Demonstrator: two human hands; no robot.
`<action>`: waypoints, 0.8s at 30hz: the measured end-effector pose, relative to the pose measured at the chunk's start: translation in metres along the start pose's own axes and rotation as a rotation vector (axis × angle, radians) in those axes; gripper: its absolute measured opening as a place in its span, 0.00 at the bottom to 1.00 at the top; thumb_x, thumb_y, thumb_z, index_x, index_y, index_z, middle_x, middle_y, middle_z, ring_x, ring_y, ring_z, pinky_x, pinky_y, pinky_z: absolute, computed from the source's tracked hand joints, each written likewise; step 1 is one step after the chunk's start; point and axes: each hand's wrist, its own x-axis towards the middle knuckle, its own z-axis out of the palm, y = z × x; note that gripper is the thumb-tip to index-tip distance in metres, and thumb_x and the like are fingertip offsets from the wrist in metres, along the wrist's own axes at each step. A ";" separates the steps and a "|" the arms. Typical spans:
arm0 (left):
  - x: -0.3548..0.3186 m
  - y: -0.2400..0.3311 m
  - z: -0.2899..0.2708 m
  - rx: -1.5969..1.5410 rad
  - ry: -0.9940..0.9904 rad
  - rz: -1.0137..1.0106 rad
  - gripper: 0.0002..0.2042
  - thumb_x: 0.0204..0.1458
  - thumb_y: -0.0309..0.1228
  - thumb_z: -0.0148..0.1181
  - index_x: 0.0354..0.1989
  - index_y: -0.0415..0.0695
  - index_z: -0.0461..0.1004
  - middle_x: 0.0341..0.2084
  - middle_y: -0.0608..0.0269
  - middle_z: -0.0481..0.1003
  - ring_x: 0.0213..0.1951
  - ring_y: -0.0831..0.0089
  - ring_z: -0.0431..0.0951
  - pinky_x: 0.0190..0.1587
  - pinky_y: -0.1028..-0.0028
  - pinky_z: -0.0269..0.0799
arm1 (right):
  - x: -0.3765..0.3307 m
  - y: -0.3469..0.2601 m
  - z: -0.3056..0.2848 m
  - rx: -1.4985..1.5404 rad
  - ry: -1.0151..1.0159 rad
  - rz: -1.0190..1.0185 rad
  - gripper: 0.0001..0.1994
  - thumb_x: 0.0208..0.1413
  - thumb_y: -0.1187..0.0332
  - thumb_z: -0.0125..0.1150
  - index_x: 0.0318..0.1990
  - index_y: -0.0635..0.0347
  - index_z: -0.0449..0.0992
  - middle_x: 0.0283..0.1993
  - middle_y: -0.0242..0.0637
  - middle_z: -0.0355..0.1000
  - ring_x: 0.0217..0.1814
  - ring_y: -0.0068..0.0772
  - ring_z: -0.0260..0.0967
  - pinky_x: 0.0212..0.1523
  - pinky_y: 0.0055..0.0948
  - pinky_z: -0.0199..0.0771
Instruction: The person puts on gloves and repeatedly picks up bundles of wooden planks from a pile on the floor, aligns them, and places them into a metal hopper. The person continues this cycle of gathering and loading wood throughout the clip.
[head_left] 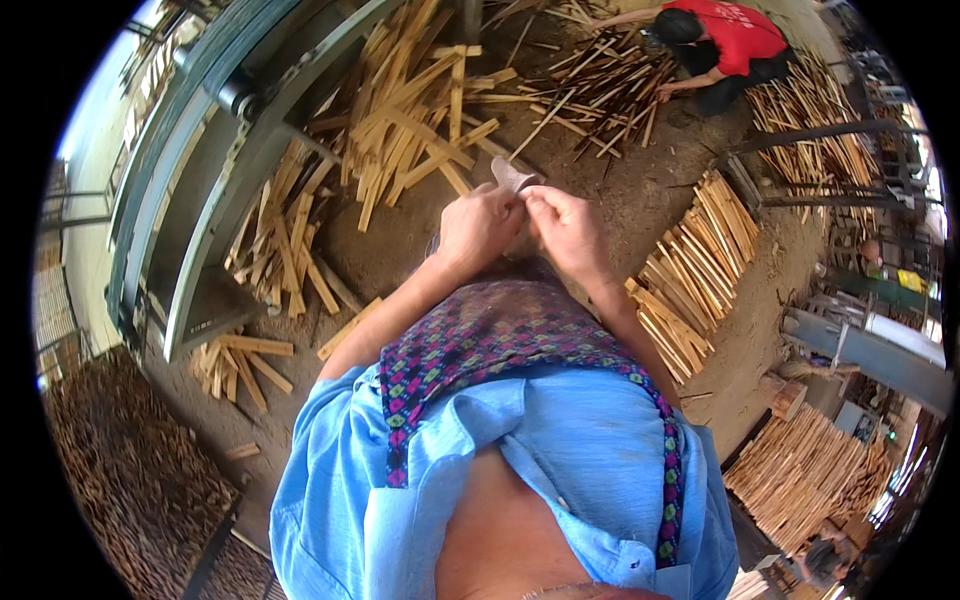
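Nearest the camera, an open blue shirt [560,450] and a patterned purple cloth [500,335] are seen over the person's front. Both forearms are raised from below and brought together above the cloth. The left hand [478,228] is closed, its fingertips pinched on the lower edge of a small pale scrap [513,176]. The right hand [566,228] is closed likewise, fingertips pressed to the same scrap, touching the left. The scrap is held upright between the two hands, over bare dirt ground [620,190].

Beyond, loose wood slats [420,130] are scattered left of the hands, beside a grey-green machine frame [190,200]. Stacked slats [695,265] are laid in rows to the right. Farthest off, a person in a red top [725,40] is bent over another pile of sticks [600,85]
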 end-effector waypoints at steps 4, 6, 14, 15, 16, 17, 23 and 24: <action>0.000 0.004 0.000 0.058 0.076 0.068 0.06 0.54 0.35 0.63 0.36 0.47 0.80 0.32 0.55 0.79 0.33 0.52 0.81 0.34 0.58 0.76 | 0.008 0.008 0.004 -0.212 0.031 0.010 0.12 0.65 0.62 0.58 0.40 0.61 0.80 0.30 0.54 0.76 0.33 0.59 0.76 0.32 0.43 0.74; 0.004 0.009 -0.001 0.122 0.115 0.129 0.05 0.53 0.32 0.65 0.35 0.47 0.80 0.32 0.57 0.78 0.30 0.54 0.81 0.32 0.59 0.77 | 0.008 0.012 0.004 -0.073 -0.021 0.025 0.12 0.64 0.64 0.56 0.36 0.64 0.79 0.30 0.58 0.74 0.35 0.63 0.75 0.32 0.46 0.74; 0.024 0.015 -0.001 0.233 0.057 0.584 0.05 0.51 0.29 0.65 0.34 0.47 0.74 0.29 0.59 0.73 0.27 0.57 0.78 0.31 0.61 0.75 | 0.019 0.051 0.015 0.948 0.043 0.547 0.13 0.68 0.60 0.54 0.31 0.54 0.74 0.19 0.26 0.64 0.15 0.23 0.59 0.15 0.28 0.55; 0.028 0.014 0.004 0.244 0.058 0.552 0.06 0.51 0.29 0.64 0.33 0.47 0.73 0.29 0.59 0.73 0.26 0.58 0.78 0.30 0.61 0.75 | 0.024 0.055 0.011 1.119 0.049 0.615 0.13 0.69 0.58 0.54 0.32 0.52 0.73 0.19 0.25 0.62 0.14 0.23 0.57 0.15 0.28 0.54; 0.031 0.014 0.008 0.260 0.057 0.520 0.06 0.50 0.29 0.63 0.32 0.47 0.71 0.28 0.59 0.73 0.26 0.59 0.79 0.30 0.62 0.76 | 0.029 0.067 0.011 1.233 -0.026 0.552 0.14 0.70 0.54 0.53 0.33 0.48 0.69 0.22 0.23 0.60 0.16 0.22 0.55 0.17 0.25 0.53; 0.033 0.015 0.011 0.276 0.056 0.488 0.07 0.49 0.29 0.63 0.31 0.46 0.69 0.27 0.59 0.73 0.26 0.59 0.80 0.29 0.62 0.76 | 0.034 0.078 0.013 1.286 0.017 0.580 0.13 0.71 0.54 0.52 0.34 0.47 0.70 0.22 0.23 0.61 0.18 0.21 0.56 0.18 0.24 0.54; 0.041 0.001 0.032 0.387 -0.149 0.294 0.08 0.53 0.29 0.58 0.39 0.46 0.68 0.30 0.51 0.77 0.28 0.51 0.83 0.28 0.55 0.78 | 0.060 0.095 0.028 1.463 0.139 0.489 0.11 0.72 0.58 0.51 0.46 0.50 0.76 0.39 0.31 0.75 0.38 0.30 0.72 0.40 0.34 0.75; 0.043 0.000 0.033 0.368 -0.163 0.310 0.08 0.52 0.28 0.58 0.40 0.46 0.69 0.30 0.51 0.78 0.28 0.51 0.83 0.28 0.55 0.78 | 0.063 0.097 0.027 1.491 0.130 0.434 0.11 0.72 0.60 0.50 0.48 0.52 0.76 0.41 0.33 0.76 0.42 0.34 0.73 0.45 0.38 0.76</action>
